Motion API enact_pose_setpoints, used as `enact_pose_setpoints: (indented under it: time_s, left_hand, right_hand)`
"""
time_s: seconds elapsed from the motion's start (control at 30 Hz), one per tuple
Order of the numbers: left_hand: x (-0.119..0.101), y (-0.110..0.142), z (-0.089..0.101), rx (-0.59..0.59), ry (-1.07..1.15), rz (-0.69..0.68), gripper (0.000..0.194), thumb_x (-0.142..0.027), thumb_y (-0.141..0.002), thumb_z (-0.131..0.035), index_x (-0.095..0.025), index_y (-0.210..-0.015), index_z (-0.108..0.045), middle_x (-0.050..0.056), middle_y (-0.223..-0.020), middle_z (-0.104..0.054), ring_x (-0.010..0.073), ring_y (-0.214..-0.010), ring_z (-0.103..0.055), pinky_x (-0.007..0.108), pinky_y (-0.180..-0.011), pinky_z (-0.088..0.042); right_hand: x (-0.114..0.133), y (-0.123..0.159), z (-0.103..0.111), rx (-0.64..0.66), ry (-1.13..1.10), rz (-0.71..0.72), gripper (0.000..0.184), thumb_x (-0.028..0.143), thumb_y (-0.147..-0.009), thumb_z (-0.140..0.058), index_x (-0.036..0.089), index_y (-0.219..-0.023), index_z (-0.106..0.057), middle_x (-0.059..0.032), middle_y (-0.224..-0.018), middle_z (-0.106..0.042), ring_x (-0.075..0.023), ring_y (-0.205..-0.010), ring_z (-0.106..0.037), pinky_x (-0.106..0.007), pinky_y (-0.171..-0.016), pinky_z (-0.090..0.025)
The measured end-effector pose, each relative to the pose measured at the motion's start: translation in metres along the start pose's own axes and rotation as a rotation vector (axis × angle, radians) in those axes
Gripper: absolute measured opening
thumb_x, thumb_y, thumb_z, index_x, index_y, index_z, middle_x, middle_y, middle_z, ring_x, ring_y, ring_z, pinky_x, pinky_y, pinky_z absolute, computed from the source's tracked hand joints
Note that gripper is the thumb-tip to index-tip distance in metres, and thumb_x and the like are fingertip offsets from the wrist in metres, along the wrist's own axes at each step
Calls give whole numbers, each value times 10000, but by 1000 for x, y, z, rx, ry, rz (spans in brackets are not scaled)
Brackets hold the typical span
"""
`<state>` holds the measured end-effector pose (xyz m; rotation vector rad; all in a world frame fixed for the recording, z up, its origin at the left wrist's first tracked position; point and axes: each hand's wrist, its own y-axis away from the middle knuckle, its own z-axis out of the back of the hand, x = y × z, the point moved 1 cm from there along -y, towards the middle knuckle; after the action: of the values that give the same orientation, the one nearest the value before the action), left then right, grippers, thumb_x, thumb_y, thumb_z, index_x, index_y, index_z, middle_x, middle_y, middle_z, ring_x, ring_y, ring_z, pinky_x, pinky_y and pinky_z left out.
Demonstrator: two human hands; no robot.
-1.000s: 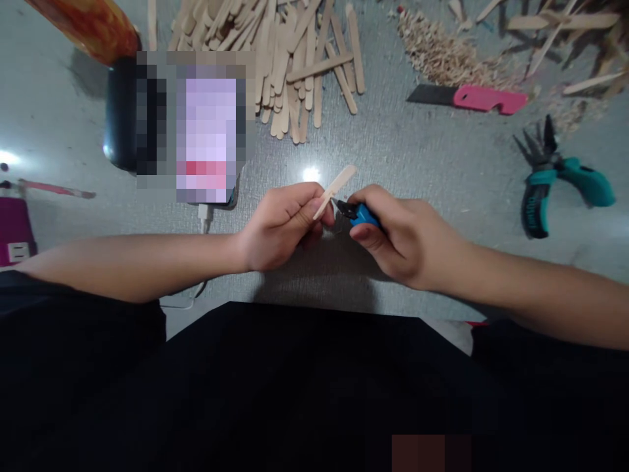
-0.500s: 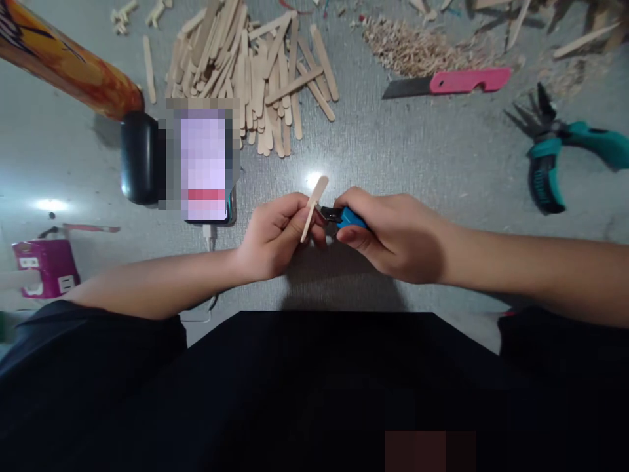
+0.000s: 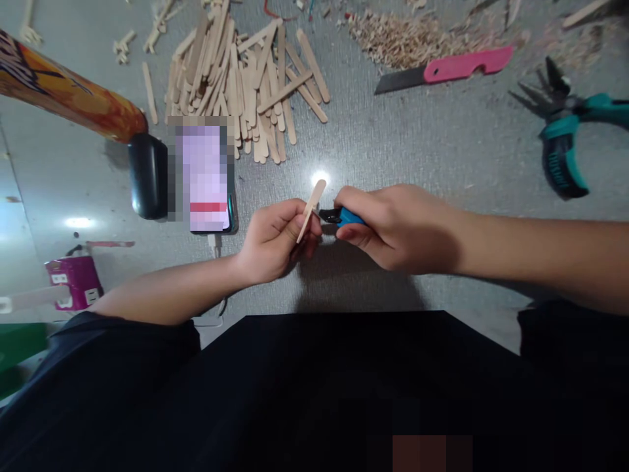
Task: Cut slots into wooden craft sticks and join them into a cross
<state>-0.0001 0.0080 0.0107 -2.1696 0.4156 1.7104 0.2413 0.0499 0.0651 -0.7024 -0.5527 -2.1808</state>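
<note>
Near the middle of the head view my left hand (image 3: 272, 239) is closed, pinching a wooden craft stick (image 3: 311, 206) between thumb and fingers. The stick slants, its rounded top end up and to the right. My right hand (image 3: 393, 226) is closed round a blue-handled tool (image 3: 350, 217) with a black, narrow head. That head points left, close beside the stick; whether they touch I cannot tell. Most of the handle is hidden in my palm, so the tool's exact kind does not show.
A heap of craft sticks (image 3: 246, 85) lies behind my left hand, beside a plugged-in phone (image 3: 206, 177), a black case (image 3: 147, 177) and an orange can (image 3: 73, 88). Toward the back right are wood shavings (image 3: 403, 39), a pink-handled knife (image 3: 457, 65) and teal pliers (image 3: 563, 141).
The tool's head has drawn slightly away from the stick, and a small gap shows between them. The stick has shifted a little left. The camera view has also moved slightly.
</note>
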Motion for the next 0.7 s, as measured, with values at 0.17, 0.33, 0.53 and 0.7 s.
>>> enact_pose_setpoints:
  time_s: [0.17, 0.33, 0.53, 0.7]
  left_hand:
    - [-4, -2, 0, -15, -11, 28, 290, -393, -1151, -710, -207, -929, -713, -34, -601, -676, 45, -389, -523, 118, -370, -362]
    - [-6, -2, -1, 88, 105, 47, 310, -427, -1166, -675, -203, -952, -697, -40, -582, -643, 60, -373, -518, 134, -368, -369]
    - [-7, 0, 0, 74, 8, 107, 347, -457, -1147, -704, -206, -908, -689, -38, -573, -639, 61, -371, -505, 150, -364, -361]
    - [-6, 4, -2, -40, -225, 15, 403, -480, -1148, -695, -216, -845, -675, -28, -562, -642, 75, -409, -528, 177, -404, -394]
  right_hand:
    - [-2, 1, -4, -32, -21, 18, 388, 545, -1227, -445, 209, -1194, -636, -58, -822, -714, -222, -654, -521, -352, -649, -268]
    - [-8, -1, -6, -19, -55, 69, 431, 596, -1217, -440, 209, -1202, -631, -54, -808, -711, -227, -650, -531, -348, -642, -269]
    - [-9, -3, -5, 32, -19, 60, 378, 547, -1201, -448, 218, -1173, -632, -61, -795, -709, -233, -624, -510, -349, -619, -246]
    - [-6, -3, -7, 73, -24, 55, 397, 561, -1206, -443, 211, -1173, -625, -65, -786, -722, -225, -608, -510, -344, -606, -259]
